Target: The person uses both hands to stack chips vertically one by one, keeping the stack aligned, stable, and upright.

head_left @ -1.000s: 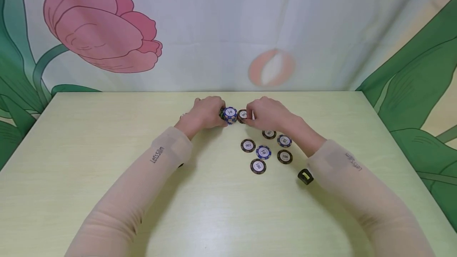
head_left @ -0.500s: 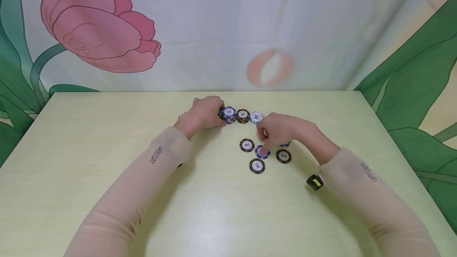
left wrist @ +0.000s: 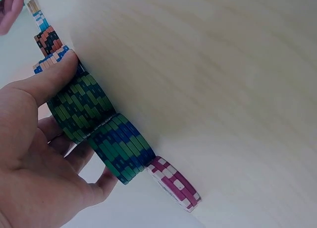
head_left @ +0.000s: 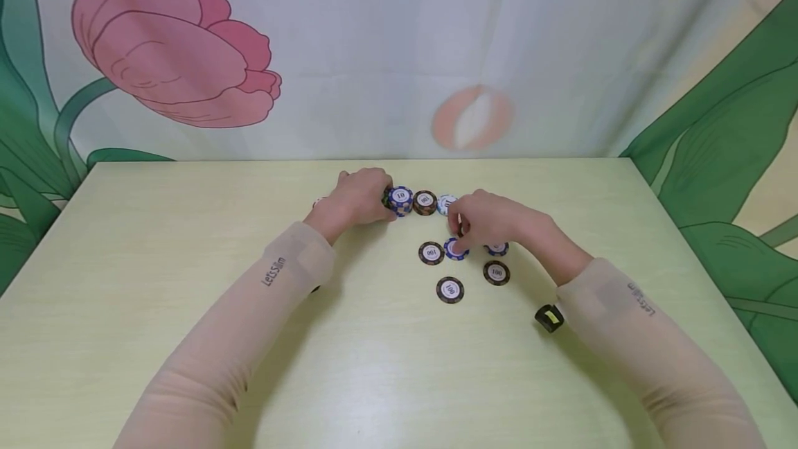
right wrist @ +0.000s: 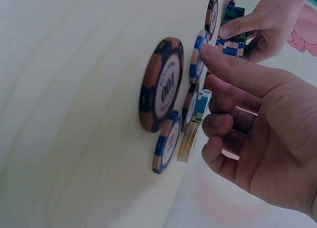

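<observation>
My left hand (head_left: 358,192) rests along a row of stacked poker chips at the back of the table. In the left wrist view its thumb lies against the blue stack (left wrist: 49,59) and the green stack (left wrist: 81,106), with the fingers behind. A green-and-blue stack (left wrist: 124,148) and a short red-and-white stack (left wrist: 176,183) continue the row. My right hand (head_left: 489,217) has its thumb pressed on a loose blue poker chip (head_left: 449,251), its other fingers curled beyond the chip. Whether a fingertip touches the chip's far edge is hard to tell.
Loose black 100 chips lie around: one at left (head_left: 431,253), one in front (head_left: 450,289), one at right (head_left: 497,272). Another blue chip (head_left: 497,249) is beside the right hand. The row continues with brown (head_left: 425,201), light blue (head_left: 445,204) and yellow (right wrist: 187,144) stacks.
My right hand has come back from the row to a loose blue chip, which has slid a little toward the back under its thumb. The left hand stays in place.
</observation>
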Available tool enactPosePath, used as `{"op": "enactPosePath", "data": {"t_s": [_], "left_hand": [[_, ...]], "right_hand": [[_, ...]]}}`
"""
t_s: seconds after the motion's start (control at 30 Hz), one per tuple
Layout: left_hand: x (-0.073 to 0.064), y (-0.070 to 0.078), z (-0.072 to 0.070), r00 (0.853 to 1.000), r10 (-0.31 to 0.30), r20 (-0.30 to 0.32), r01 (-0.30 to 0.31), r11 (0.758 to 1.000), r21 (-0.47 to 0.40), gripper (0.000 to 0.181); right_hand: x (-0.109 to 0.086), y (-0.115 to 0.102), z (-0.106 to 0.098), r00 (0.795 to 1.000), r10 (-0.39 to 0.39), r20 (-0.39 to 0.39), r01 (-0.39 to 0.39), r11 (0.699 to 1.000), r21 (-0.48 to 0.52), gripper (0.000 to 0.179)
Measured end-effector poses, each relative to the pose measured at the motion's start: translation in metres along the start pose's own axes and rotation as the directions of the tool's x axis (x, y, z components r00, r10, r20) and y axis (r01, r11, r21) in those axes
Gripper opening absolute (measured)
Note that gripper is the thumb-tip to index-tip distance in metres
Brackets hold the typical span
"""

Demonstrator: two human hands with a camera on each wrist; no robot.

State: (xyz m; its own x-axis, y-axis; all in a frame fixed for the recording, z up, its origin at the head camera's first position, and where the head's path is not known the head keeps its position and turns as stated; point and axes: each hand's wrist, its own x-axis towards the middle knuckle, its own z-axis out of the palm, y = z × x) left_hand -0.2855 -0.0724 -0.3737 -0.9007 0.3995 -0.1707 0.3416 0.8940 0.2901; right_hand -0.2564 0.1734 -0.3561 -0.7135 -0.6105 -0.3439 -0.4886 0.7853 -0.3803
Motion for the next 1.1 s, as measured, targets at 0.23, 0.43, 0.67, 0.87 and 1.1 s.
{"op": "enactPosePath", "data": {"t_s": [0.23,0.43,0.67,0.87,1.1], "left_hand": [[-0.0007,0.0008,-0.0011,1.0,-0.003,0.006,0.003,1.0,-0.001,0.043],[-0.0021,0.0048,-0.002,1.0,0.003,0.007,-0.003,1.0,0.009,0.04],[-0.0014,-0.0002,-0.0001,1.0,-0.008,0.005,0.008,1.0,0.01,0.046],[-0.0007,-0.001,0.0002,1.0,-0.006,0.001,0.006,1.0,0.016,0.046],[0.0007,-0.0007,0.0007,1.0,-0.002,-0.003,0.002,1.0,0.01,0.043]], "right_hand": [[0.0075,0.0021,0.0032,0.998,-0.004,-0.066,0.004,1.0,-0.002,0.022],[0.0084,0.0041,0.0046,0.993,-0.022,-0.114,0.02,1.0,-0.023,0.026],[0.0035,0.0011,0.0,0.999,-0.03,-0.042,0.027,0.998,-0.061,0.044],[0.0047,0.0005,0.0019,0.999,-0.041,-0.018,0.039,0.994,-0.103,0.042],[0.0064,0.0008,0.0042,0.999,-0.042,-0.021,0.039,0.989,-0.141,0.039]]}}
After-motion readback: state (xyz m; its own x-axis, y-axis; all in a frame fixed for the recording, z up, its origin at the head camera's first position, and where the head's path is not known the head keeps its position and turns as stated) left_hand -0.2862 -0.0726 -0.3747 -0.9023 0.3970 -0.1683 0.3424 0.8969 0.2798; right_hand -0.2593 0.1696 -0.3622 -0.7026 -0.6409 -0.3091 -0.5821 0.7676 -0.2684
